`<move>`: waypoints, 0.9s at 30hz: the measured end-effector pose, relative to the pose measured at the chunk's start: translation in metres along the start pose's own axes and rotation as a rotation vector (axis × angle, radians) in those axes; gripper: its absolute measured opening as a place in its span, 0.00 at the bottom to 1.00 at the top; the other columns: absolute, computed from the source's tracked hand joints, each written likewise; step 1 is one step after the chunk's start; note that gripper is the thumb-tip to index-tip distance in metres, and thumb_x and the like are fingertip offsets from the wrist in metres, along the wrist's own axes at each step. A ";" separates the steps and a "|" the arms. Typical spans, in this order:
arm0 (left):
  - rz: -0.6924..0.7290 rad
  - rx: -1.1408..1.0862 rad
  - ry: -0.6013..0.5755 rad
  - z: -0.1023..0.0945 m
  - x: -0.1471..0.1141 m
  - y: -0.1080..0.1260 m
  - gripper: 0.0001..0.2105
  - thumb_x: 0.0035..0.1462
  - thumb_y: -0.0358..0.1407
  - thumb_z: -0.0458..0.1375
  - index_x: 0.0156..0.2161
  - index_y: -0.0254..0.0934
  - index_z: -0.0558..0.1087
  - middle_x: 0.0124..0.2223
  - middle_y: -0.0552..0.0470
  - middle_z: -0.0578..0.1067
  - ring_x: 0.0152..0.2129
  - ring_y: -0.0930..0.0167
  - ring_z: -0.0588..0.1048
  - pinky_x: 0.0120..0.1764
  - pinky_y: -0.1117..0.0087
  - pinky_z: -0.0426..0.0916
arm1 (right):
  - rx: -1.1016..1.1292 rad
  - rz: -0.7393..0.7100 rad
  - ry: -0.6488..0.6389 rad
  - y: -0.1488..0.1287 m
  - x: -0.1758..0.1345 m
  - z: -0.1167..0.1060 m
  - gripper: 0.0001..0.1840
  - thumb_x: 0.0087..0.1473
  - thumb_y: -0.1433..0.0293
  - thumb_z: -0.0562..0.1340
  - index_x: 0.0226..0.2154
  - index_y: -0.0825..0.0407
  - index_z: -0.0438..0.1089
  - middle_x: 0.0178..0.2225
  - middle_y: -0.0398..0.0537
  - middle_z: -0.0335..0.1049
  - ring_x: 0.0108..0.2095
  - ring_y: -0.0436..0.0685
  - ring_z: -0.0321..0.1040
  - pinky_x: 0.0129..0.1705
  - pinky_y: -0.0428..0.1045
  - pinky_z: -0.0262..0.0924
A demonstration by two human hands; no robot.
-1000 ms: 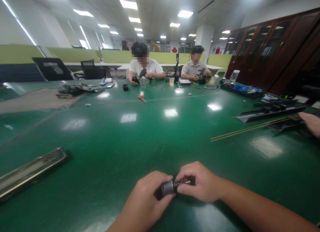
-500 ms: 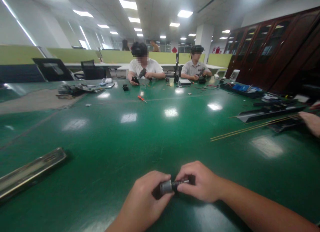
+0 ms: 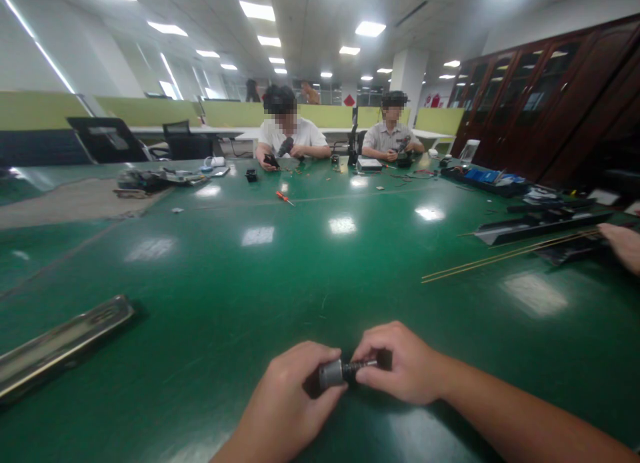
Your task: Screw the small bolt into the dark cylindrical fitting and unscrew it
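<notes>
Low in the middle of the head view, both hands hold a small grey cylinder with a ribbed shaft [image 3: 331, 374], which looks like a small motor. It lies nearly level, just above or against the green tabletop; I cannot tell which. My left hand [image 3: 295, 390] grips the grey body between thumb and fingers. On the other side, my right hand [image 3: 397, 364] pinches the dark ribbed shaft, whose shiny tip points right. Fingers cover parts of the shaft and the body's left end.
A long metal-edged bar [image 3: 65, 343] lies at the left. Two thin brass-coloured rods [image 3: 500, 255] reach in from the right, beside another person's hand [image 3: 623, 244]. A red screwdriver [image 3: 284, 197] lies farther back. Two people sit across the green table [image 3: 225, 263].
</notes>
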State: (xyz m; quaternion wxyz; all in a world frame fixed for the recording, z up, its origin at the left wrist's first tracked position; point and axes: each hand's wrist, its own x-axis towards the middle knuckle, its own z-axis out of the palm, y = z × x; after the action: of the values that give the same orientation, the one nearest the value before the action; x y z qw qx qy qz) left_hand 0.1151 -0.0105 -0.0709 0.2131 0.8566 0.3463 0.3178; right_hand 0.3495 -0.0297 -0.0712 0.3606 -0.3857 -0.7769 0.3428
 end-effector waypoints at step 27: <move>-0.033 0.000 0.018 -0.003 0.002 -0.001 0.14 0.49 0.28 0.66 0.42 0.46 0.76 0.36 0.60 0.79 0.32 0.75 0.78 0.37 0.76 0.71 | -0.010 0.060 0.027 0.003 -0.001 -0.001 0.05 0.50 0.71 0.67 0.32 0.54 0.78 0.25 0.44 0.72 0.26 0.51 0.68 0.31 0.45 0.60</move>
State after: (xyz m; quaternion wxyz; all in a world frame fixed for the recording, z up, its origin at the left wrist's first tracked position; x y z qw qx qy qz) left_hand 0.1136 -0.0076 -0.0687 0.2153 0.8478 0.3623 0.3219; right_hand 0.3523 -0.0291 -0.0735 0.3585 -0.4154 -0.7618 0.3444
